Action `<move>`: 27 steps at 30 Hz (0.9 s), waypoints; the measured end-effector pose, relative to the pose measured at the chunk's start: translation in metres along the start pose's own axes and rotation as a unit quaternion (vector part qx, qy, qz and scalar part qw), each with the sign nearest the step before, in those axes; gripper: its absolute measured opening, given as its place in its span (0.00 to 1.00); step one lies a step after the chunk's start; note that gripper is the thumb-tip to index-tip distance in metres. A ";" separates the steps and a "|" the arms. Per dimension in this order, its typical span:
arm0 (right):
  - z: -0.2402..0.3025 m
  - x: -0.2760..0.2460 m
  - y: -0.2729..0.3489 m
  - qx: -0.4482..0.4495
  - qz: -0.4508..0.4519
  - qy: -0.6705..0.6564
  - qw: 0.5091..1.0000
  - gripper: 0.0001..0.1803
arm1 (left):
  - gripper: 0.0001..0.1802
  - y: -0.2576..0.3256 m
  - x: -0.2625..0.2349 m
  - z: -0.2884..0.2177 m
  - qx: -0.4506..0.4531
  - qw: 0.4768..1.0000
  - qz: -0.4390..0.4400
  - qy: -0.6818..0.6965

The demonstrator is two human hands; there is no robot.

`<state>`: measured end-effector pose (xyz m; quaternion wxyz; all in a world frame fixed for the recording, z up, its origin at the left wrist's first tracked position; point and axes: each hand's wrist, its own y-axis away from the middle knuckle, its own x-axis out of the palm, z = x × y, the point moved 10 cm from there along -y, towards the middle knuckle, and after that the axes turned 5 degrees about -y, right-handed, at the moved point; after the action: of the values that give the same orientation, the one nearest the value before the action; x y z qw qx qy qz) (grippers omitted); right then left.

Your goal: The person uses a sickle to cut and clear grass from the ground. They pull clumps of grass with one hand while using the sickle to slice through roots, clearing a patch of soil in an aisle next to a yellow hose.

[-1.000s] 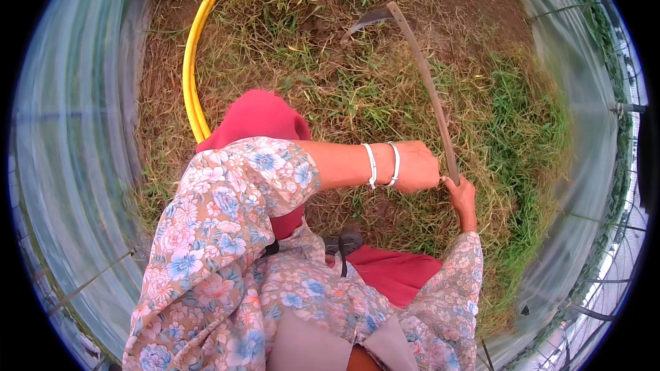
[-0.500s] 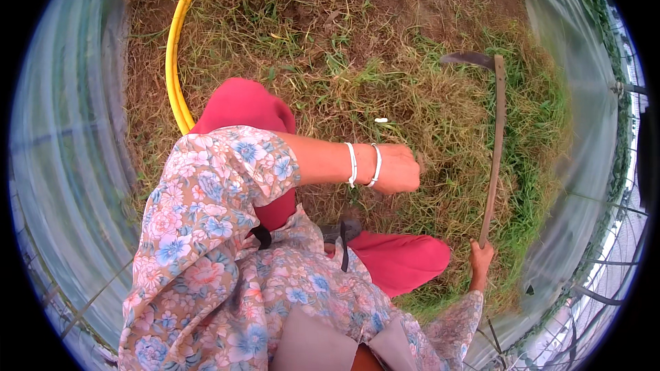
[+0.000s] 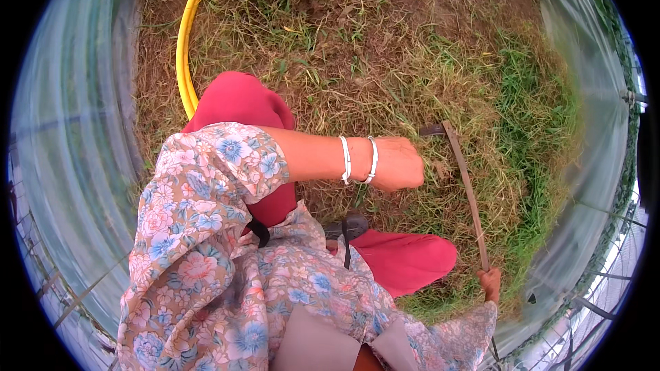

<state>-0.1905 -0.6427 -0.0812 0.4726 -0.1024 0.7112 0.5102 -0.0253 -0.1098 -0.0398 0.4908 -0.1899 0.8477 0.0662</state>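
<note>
Wooden-handled sickle (image 3: 468,189), lower end clasped in right grip (image 3: 489,282), blade (image 3: 432,130) near left grip (image 3: 399,164), whose state is unclear

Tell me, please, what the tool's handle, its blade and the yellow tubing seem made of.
Handle: probably wood, matte, by its brown, slightly uneven shaft. Blade: likely metal, dull; dark and flat, but too small for certainty. Yellow tubing: apparently smooth plastic, evenly coloured, lightly glossy.

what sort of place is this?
Probably a greenhouse or polytunnel, used for growing: translucent sheeting along both sides, grassy soil between, and a long-handled sickle in the right hand.
</note>
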 end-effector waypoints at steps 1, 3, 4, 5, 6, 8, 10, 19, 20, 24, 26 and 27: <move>0.000 -0.018 0.012 -0.026 -0.021 0.028 0.999 0.15 | 0.08 0.001 0.007 0.004 -0.003 1.000 0.002 0.001; 0.019 -0.026 0.020 -0.042 -0.040 0.010 0.998 0.14 | 0.08 0.002 0.011 0.002 0.012 1.000 0.009 -0.014; 0.034 -0.027 0.023 -0.051 -0.051 0.002 0.997 0.14 | 0.07 -0.003 0.013 0.000 0.022 0.999 0.016 -0.019; 0.058 -0.022 0.016 -0.080 -0.070 -0.032 0.994 0.14 | 0.07 -0.006 0.014 -0.002 0.031 0.999 0.024 -0.026; 0.087 -0.015 0.005 -0.110 -0.088 -0.065 0.988 0.14 | 0.06 -0.008 0.012 -0.004 0.044 0.999 0.015 -0.028; 0.201 0.017 -0.001 -0.101 -0.004 -0.210 0.972 0.15 | 0.06 -0.010 0.006 -0.007 0.040 0.998 -0.003 -0.038; 0.293 0.050 -0.015 -0.151 0.037 -0.256 0.954 0.15 | 0.06 -0.014 -0.004 -0.014 0.038 0.998 -0.018 -0.041; 0.590 0.167 0.012 -0.386 0.041 -0.208 0.898 0.17 | 0.01 -0.003 -0.024 0.001 -0.037 0.993 -0.070 -0.091; 0.602 0.173 0.011 -0.379 0.054 -0.190 0.904 0.17 | 0.01 -0.008 -0.023 0.000 -0.028 0.995 -0.034 -0.092; 0.563 0.179 0.018 -0.349 0.124 -0.080 0.926 0.17 | 0.05 -0.005 -0.046 0.010 -0.041 0.989 -0.120 -0.071; 0.510 0.158 0.018 -0.304 0.153 -0.051 0.939 0.17 | 0.05 0.004 -0.054 0.016 -0.038 0.993 -0.101 -0.043; 0.474 0.132 0.021 -0.268 0.146 -0.047 0.951 0.17 | 0.05 -0.001 -0.059 0.010 -0.014 0.995 -0.096 -0.029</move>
<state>-0.0048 -0.1993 -0.1858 0.3814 -0.0962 0.5328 0.7493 0.0096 -0.0923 0.0061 0.5170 -0.2756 0.8096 0.0362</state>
